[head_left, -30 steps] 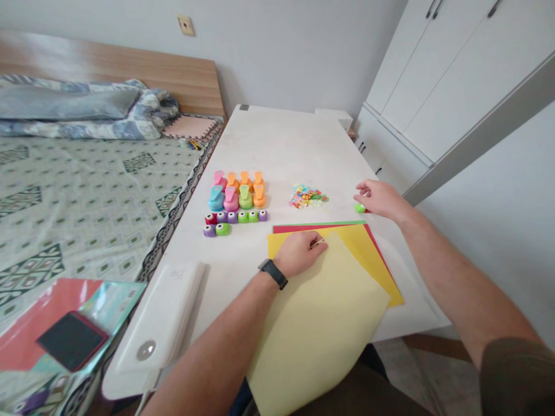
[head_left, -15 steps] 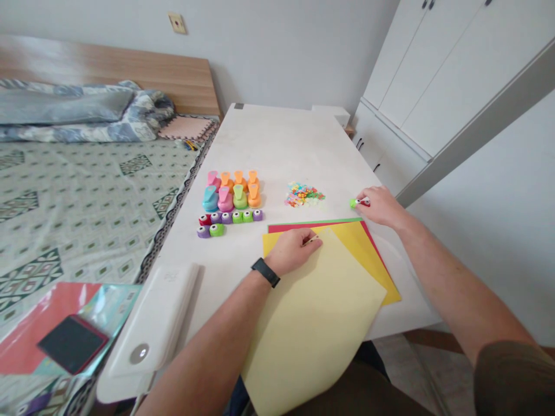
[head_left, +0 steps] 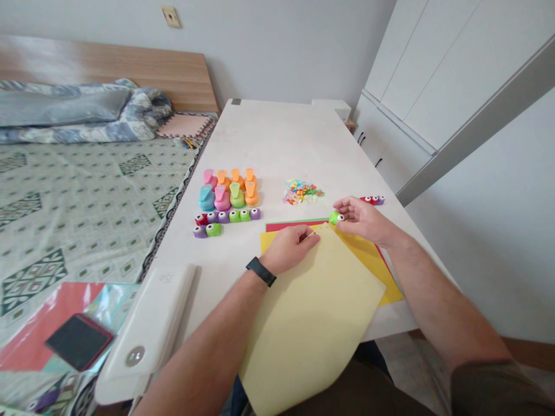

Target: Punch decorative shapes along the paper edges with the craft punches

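Note:
My left hand (head_left: 290, 248) is closed in a pinch on the top edge of a pale yellow sheet of paper (head_left: 316, 318) that hangs over the table's near edge. My right hand (head_left: 364, 219) grips a small green punch (head_left: 335, 218) just above the far corner of that sheet. Beneath it lie a darker yellow sheet (head_left: 381, 271), a red one and a green one. Two small punches, red and purple (head_left: 372, 200), sit on the white table (head_left: 281, 144) behind my right hand.
Larger coloured punches (head_left: 228, 188) stand in rows left of centre, with a line of small punches (head_left: 225, 218) before them. A pile of punched confetti (head_left: 301, 192) lies mid-table. A white flat device (head_left: 147, 335) rests at the near left. The bed is left, white cabinets right.
My right hand lifted the green punch from the table's right side and carried it left to the pale yellow sheet's corner. My left hand stayed on the paper.

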Action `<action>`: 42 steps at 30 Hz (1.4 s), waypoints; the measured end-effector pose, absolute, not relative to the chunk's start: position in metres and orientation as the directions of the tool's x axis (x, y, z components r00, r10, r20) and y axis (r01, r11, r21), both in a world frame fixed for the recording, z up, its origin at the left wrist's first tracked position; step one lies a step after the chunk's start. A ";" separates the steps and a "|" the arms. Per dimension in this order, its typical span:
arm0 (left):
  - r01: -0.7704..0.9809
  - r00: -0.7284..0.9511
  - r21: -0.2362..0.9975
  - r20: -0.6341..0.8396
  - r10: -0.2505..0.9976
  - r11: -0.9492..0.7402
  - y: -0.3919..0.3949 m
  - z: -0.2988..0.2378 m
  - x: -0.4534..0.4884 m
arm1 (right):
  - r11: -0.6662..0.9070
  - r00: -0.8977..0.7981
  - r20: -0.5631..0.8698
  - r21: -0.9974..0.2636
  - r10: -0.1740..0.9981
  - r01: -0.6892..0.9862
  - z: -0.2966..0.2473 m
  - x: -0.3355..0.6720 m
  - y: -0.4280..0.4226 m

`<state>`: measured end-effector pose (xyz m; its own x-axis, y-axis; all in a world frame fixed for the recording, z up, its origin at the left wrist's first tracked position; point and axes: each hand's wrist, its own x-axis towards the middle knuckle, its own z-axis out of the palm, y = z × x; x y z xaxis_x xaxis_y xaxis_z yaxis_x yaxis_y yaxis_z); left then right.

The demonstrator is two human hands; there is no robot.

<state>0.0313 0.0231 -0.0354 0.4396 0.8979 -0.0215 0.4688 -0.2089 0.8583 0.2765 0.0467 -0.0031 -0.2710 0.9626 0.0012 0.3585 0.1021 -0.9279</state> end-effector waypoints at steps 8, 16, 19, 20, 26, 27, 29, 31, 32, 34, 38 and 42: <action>0.484 0.421 0.854 -0.034 0.907 -0.193 0.024 -0.033 0.031 | -0.053 -0.392 -0.141 -0.973 0.909 0.226 -0.010 0.281 0.041; 0.491 0.410 0.850 -0.031 0.911 -0.192 0.024 -0.034 0.033 | -0.060 -0.364 -0.132 -0.978 0.922 0.201 -0.016 0.281 0.037; 0.495 0.408 0.847 -0.028 0.912 -0.195 0.024 -0.035 0.033 | -0.069 -0.374 -0.138 -0.979 0.917 0.192 -0.018 0.277 0.035; 0.496 0.408 0.846 -0.030 0.913 -0.194 0.024 -0.035 0.034 | -0.068 -0.379 -0.137 -0.980 0.915 0.189 -0.019 0.275 0.034; 0.513 0.400 0.836 -0.033 0.916 -0.194 0.023 -0.035 0.034 | -0.054 -0.373 -0.128 -0.978 0.919 0.202 -0.019 0.268 0.030; 0.514 0.399 0.835 -0.031 0.916 -0.195 0.023 -0.035 0.034 | -0.051 -0.369 -0.126 -0.977 0.921 0.206 -0.018 0.267 0.029; 0.512 0.400 0.836 -0.027 0.916 -0.199 0.023 -0.034 0.034 | -0.052 -0.368 -0.129 -0.976 0.921 0.210 -0.017 0.267 0.028; 0.511 0.400 0.836 -0.026 0.916 -0.199 0.022 -0.035 0.034 | -0.063 -0.376 -0.141 -0.975 0.916 0.213 -0.016 0.266 0.027; 0.510 0.400 0.837 -0.027 0.916 -0.198 0.022 -0.035 0.034 | -0.070 -0.380 -0.148 -0.975 0.913 0.212 -0.016 0.266 0.027; 0.508 0.400 0.839 -0.031 0.916 -0.194 0.022 -0.034 0.034 | -0.087 -0.387 -0.162 -0.975 0.908 0.204 -0.017 0.266 0.026; 0.499 0.398 0.846 -0.031 0.917 -0.188 0.021 -0.032 0.033 | -0.121 -0.400 -0.177 -0.979 0.899 0.162 -0.017 0.267 0.026; 0.495 0.391 0.851 -0.036 0.920 -0.177 0.021 -0.031 0.033 | -0.151 -0.399 -0.188 -0.981 0.898 0.122 -0.016 0.269 0.025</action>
<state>0.0333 0.0209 -0.0306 0.3907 0.9198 -0.0356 0.4948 -0.1773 0.8508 0.2691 0.0253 -0.0163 -0.3985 0.8977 -0.1877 0.1217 -0.1511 -0.9810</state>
